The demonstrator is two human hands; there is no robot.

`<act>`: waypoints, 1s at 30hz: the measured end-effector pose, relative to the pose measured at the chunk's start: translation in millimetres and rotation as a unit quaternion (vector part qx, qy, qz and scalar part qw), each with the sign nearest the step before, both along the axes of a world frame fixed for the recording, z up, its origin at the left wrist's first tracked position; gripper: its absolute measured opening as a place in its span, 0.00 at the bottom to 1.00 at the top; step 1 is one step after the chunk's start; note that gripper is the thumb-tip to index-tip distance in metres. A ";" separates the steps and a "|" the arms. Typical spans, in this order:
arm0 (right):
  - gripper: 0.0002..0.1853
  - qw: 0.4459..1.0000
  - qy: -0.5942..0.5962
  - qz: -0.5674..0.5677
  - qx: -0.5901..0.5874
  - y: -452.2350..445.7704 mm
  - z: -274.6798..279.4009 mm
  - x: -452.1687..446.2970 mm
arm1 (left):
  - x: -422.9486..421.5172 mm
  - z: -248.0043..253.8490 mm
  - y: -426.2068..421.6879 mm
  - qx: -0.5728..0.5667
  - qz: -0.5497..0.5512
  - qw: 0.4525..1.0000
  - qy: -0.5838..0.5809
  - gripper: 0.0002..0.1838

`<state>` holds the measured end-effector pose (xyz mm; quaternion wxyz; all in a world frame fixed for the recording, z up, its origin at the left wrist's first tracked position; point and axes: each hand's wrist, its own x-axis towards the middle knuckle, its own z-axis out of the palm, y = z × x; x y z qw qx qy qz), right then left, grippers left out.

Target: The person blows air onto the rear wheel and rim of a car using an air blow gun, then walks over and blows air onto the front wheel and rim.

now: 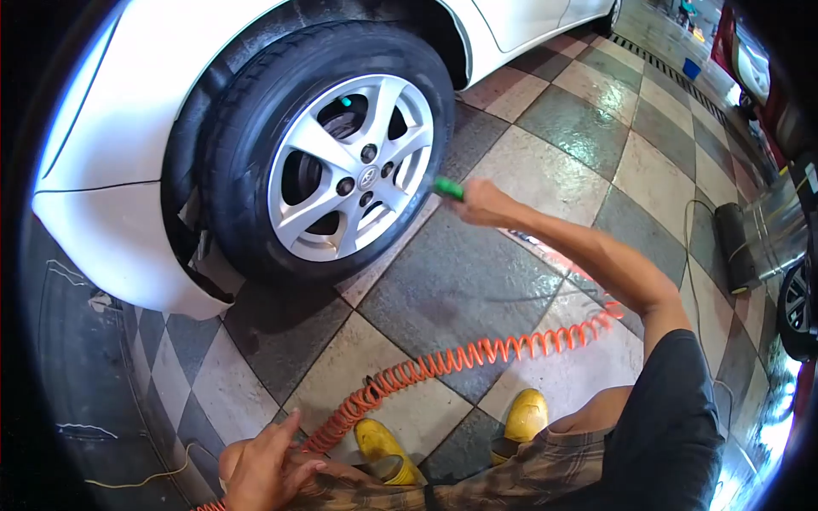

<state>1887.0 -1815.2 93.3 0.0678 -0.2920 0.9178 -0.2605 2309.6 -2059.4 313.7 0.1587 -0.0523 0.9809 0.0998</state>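
Note:
My right hand [481, 203] is closed around a green-handled tool [449, 188], its far end blurred beside the tyre [243, 162]. The silver five-spoke wheel [368, 177] is mounted on a white car [111, 153]. A small bright green piece [346, 101] shows between two upper spokes. At the lower left, my left hand [273, 467] has its fingers stretched apart, low by my leg. An orange coiled hose [460, 359] runs from beside that hand across to below my right forearm; part of it is hidden behind the left hand.
Yellow boots [527, 415] stand on a wet checkered tile floor [426, 281]. To the right are a metal cylinder [771, 230] and another wheel [797, 302]. Farther back, a blue bucket [691, 68] sits near a floor drain [665, 68]. A thin yellow cord [145, 485] lies at lower left.

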 end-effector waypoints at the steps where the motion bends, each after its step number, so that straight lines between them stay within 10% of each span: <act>1: 0.29 0.969 -0.232 0.017 0.088 2.5 30.1 13.8 | -3.1 -1.2 -0.2 -0.012 -0.014 1.000 -0.001 0.41; 4: 0.27 0.999 0.003 -0.006 -0.047 -2.4 14.9 31.4 | -6.1 -6.8 -2.9 -0.015 -0.056 0.998 0.026 0.42; 8: 0.27 0.978 -0.136 0.115 0.111 -9.1 39.2 27.5 | -9.2 -9.3 -3.6 0.015 -0.025 1.000 0.004 0.42; 20: 0.22 0.996 -0.012 -0.069 0.053 11.1 1.4 8.1 | -10.0 -6.7 -0.6 0.003 -0.027 1.000 0.000 0.43; 22: 0.21 0.962 -0.196 0.021 0.189 15.3 17.2 -8.9 | -14.3 -8.8 -1.2 0.008 -0.019 1.000 -0.004 0.43; 30: 0.29 0.997 -0.015 -0.032 0.073 5.6 -39.4 -11.9 | -10.3 -9.7 -5.5 0.014 -0.021 1.000 -0.001 0.44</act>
